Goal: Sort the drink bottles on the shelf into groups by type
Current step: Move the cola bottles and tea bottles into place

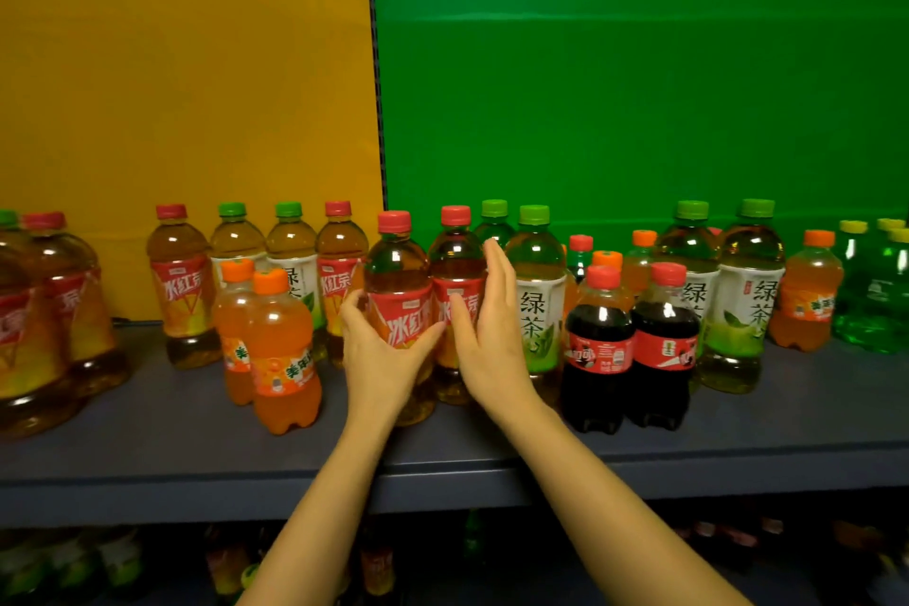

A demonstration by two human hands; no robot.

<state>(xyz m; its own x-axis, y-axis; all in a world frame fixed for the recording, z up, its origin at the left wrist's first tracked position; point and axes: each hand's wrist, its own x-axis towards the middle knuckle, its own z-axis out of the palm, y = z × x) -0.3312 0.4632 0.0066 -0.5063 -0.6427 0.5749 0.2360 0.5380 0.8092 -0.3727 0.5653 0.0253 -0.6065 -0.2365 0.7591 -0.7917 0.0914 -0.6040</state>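
1. Red tea bottle [398,271]: stands upright at the middle of the shelf [442,453], inside the grip of the left hand [378,354].
2. Left hand: the fingers curl round the left side of the label and the thumb lies across its front. The grip is narrow and holds the bottle at label height.
3. Second red tea bottle [455,256]: just right of the grip, touching the held bottle.
4. Right hand [487,335]: the fingers are straight, together and pointing up. The palm faces the right side of the second red tea bottle and the thumb rests on its label. The hand is wide and clasps nothing.
5. Green tea bottle [538,271]: just right of the right hand, behind its fingers.
6. Cola bottles [597,359]: two, side by side, further right of the grip, in the front row.
7. Orange soda bottles [283,349]: two, near the grip on its left, in the front row.
8. Large tea bottles [59,300]: well apart from the grip, at the far left.
9. Green soda bottles [875,300]: well apart from the grip, at the far right.
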